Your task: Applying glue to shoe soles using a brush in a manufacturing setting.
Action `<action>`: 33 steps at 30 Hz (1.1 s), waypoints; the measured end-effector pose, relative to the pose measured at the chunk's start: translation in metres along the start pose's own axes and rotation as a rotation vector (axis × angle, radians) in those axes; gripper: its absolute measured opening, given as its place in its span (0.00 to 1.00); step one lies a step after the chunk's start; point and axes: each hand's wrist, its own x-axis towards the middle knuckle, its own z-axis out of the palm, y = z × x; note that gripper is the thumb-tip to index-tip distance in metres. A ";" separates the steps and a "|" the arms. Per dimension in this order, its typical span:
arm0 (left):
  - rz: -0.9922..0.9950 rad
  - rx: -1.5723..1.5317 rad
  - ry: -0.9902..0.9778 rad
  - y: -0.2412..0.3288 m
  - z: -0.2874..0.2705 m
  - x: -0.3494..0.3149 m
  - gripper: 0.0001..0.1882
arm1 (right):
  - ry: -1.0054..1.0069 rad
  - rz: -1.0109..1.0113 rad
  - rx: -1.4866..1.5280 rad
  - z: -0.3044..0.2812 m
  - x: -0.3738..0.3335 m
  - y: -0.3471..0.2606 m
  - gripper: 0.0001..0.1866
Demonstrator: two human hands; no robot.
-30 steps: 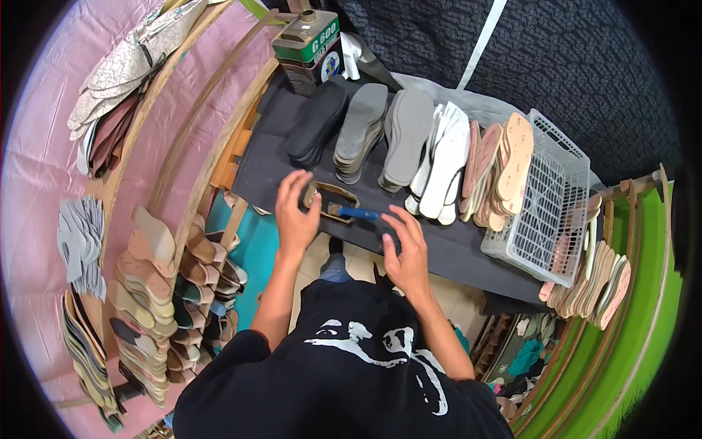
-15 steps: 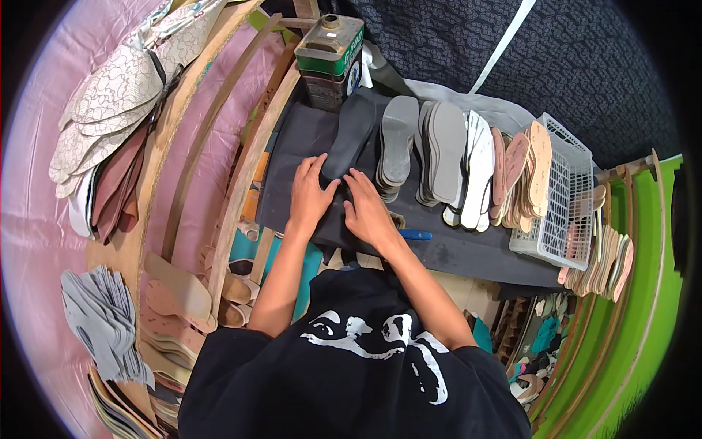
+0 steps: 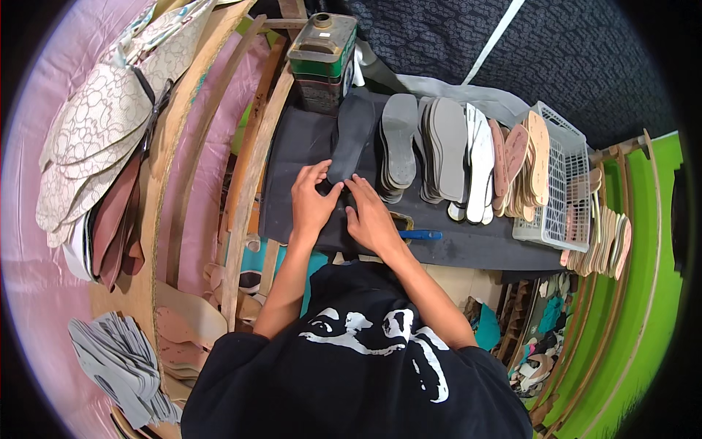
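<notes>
A dark grey shoe sole (image 3: 354, 135) lies lengthwise on the black-covered table (image 3: 292, 146), its narrow end towards me. My left hand (image 3: 313, 205) rests at the left of that near end, thumb and forefinger apart, the fingertips at the sole's edge. On the other side, my right hand (image 3: 370, 221) has its fingers stretched forward, with the fingertips at the sole's near end and the thumb held apart. Neither hand visibly grips the sole. Just right of it stands a stack of grey soles (image 3: 399, 139). A blue-handled tool (image 3: 422, 235) lies beside my right wrist.
Further right are more grey soles (image 3: 446, 150), white insoles (image 3: 479, 164), tan insoles (image 3: 538, 157) and a white plastic basket (image 3: 559, 197). A metal can (image 3: 322, 62) stands at the far left. Left, a wooden rack (image 3: 256, 190) borders the table; grey cut pieces (image 3: 121, 366) hang beyond.
My view has shifted slightly, so the rack and can sit differently in it. Both hands stay at the sole's near end; my left fingers are slightly more curled.
</notes>
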 end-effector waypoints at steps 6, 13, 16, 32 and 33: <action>-0.441 -0.693 0.018 -0.015 0.000 0.008 0.20 | 0.061 0.107 0.259 -0.009 0.004 -0.011 0.30; -0.562 -0.941 -0.076 -0.008 0.001 0.009 0.22 | 0.326 0.653 1.577 -0.015 0.022 -0.003 0.27; -0.574 -0.997 -0.087 -0.003 0.002 0.005 0.24 | 0.274 0.742 1.645 -0.009 0.026 0.003 0.27; -0.705 -1.593 -0.322 0.003 0.011 0.011 0.27 | 0.031 0.670 1.421 -0.116 -0.107 0.019 0.24; -0.635 -1.802 -0.481 -0.017 0.006 0.009 0.28 | 0.061 0.664 1.416 -0.126 -0.117 0.024 0.23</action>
